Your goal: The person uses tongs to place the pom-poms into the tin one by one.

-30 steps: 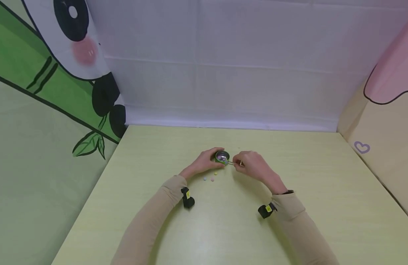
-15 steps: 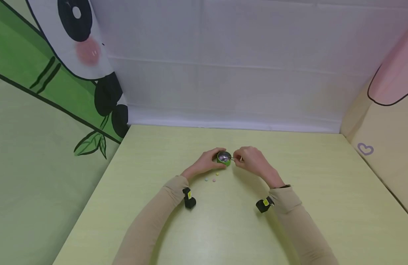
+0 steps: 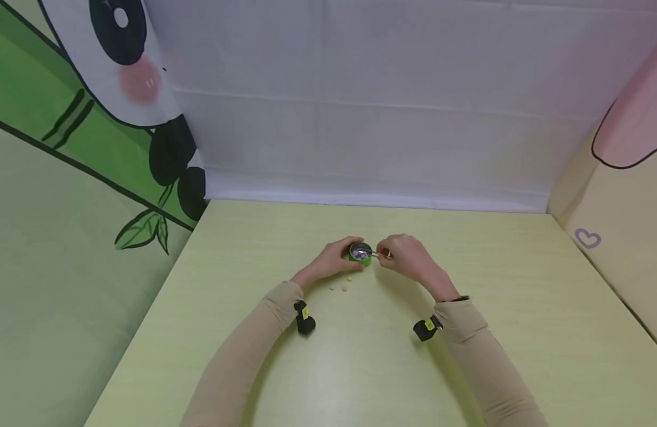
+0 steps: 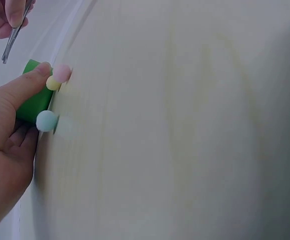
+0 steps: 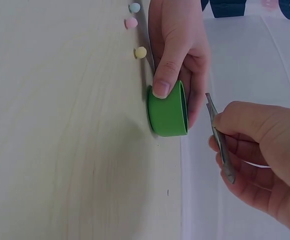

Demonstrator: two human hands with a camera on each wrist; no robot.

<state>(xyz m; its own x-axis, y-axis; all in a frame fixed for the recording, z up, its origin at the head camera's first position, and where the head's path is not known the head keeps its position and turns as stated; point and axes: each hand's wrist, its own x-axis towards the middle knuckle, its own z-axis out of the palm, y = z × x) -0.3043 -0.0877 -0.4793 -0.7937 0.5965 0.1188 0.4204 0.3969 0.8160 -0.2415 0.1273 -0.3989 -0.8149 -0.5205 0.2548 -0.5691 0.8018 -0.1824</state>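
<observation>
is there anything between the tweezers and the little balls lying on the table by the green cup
Nothing visible blocks them. The tweezers in the right hand are over the green cup, held by the left hand. The three balls lie uncovered on the table beside it.

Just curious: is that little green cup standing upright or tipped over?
Upright. The green cup sits flat on the table, mouth upward, steadied by the left hand.

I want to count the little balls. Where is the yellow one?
In the right wrist view, the yellow ball lies on the table beside the left hand, near the green cup.
</observation>
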